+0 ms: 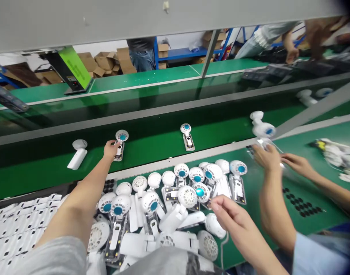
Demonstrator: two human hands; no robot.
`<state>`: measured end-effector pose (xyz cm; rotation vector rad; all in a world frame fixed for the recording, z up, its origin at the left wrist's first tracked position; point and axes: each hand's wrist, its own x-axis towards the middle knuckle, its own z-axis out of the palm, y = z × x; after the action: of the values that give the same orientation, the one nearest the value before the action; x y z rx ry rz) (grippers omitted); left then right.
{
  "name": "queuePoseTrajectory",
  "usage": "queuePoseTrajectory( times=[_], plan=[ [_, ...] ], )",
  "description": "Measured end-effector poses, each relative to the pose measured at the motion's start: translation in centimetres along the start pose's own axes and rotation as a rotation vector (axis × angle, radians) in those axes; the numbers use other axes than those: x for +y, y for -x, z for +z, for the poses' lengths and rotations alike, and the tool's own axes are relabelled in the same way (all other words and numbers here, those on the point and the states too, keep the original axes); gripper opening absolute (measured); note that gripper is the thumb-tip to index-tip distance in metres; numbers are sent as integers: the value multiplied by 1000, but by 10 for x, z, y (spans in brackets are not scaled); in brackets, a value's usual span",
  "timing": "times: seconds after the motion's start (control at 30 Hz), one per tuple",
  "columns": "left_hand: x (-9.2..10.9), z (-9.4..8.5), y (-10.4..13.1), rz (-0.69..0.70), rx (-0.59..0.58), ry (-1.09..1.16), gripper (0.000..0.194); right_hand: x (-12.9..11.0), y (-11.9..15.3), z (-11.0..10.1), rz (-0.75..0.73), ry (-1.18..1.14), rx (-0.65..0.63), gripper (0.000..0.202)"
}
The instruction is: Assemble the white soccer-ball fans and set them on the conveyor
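Observation:
My left hand (110, 150) reaches over the green conveyor belt and has its fingers closed around a small handheld fan (122, 136) with a round white head, blue centre and clear-backed body. My right hand (233, 217) is pinched beside a pile of similar white fans (171, 219) on the near bench. Whatever lies between its fingertips is too small to make out. In the pile, some heads show blue discs and others white grilles. A clear-backed fan (188, 142) lies on the belt to the right, and a white one (77, 158) to the left.
White casings (23, 229) fill a tray at lower left. On the right, a co-worker's hands (268, 154) handle a part near black discs (302, 204) and a bundle of white parts (335, 154). A metal post (210, 53) and overhead panel (106, 23) bound the line.

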<state>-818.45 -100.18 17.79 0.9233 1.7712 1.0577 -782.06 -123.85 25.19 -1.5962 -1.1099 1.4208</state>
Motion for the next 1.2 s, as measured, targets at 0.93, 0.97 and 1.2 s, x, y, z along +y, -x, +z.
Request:
queuePoseTrajectory(
  times=[0.93,0.97,1.2],
  plan=[
    [37,103,255,3,-822,348,41,-20,19,14,-285,146,-48,18],
    [37,103,256,68,-844,302,39,-20,18,14,-279,171,-51,18],
    [35,99,253,176,-955,132,44,-10,7,17,-228,181,-155,22]
  ],
)
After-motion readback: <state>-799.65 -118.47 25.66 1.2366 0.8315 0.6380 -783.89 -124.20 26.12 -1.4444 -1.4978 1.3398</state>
